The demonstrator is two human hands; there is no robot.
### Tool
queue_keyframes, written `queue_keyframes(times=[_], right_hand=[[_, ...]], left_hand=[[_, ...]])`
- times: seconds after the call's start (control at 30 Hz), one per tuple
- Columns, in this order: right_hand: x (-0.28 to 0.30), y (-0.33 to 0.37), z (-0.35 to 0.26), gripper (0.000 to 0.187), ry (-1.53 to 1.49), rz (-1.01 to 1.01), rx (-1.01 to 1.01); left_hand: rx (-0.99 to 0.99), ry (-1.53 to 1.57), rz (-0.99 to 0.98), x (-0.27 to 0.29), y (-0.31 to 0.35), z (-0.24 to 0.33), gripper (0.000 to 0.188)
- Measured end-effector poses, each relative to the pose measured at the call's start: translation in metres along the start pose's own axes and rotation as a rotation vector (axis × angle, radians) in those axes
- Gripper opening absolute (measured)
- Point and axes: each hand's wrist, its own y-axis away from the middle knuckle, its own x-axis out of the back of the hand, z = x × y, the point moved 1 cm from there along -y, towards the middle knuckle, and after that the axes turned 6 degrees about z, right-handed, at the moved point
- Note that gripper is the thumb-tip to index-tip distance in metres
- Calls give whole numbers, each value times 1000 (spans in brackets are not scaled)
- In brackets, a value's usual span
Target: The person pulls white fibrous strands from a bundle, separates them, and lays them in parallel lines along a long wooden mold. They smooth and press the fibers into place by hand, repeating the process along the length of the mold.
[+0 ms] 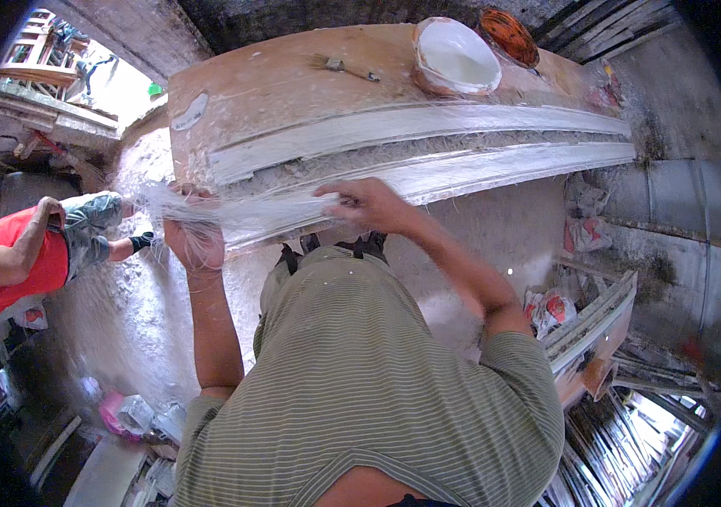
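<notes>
A loose bundle of fine white fibres [176, 208] is gripped in my left hand [206, 247], at the near left corner of the table. Loose strands hang over the fingers and down to the wrist. My right hand [370, 205] is raised over the table's near edge, its fingers pinched on the fibres' other end, and thin strands stretch between both hands. Beneath them lies a long white moulding strip [462, 169] along the near edge. A second white strip [428, 120] runs parallel behind it, with a rough grey gap between the two.
On the wooden table [293, 63] stand a white-filled bucket [459, 59] and an orange-brown bowl [509, 38]. A paintbrush [345, 68] lies left of them. To the left sits a person in a red top [27, 253]. A moulded panel [597, 321] leans at the right.
</notes>
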Motion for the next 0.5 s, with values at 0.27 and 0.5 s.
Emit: queue_keyframes(times=[0.27, 0.5], right_hand=[[36, 31, 47, 25, 550, 56, 197], [18, 36, 142, 51, 893, 167, 200]], left_hand=[[-221, -36, 74, 36, 16, 82, 33], [-250, 37, -126, 51, 27, 180, 35]])
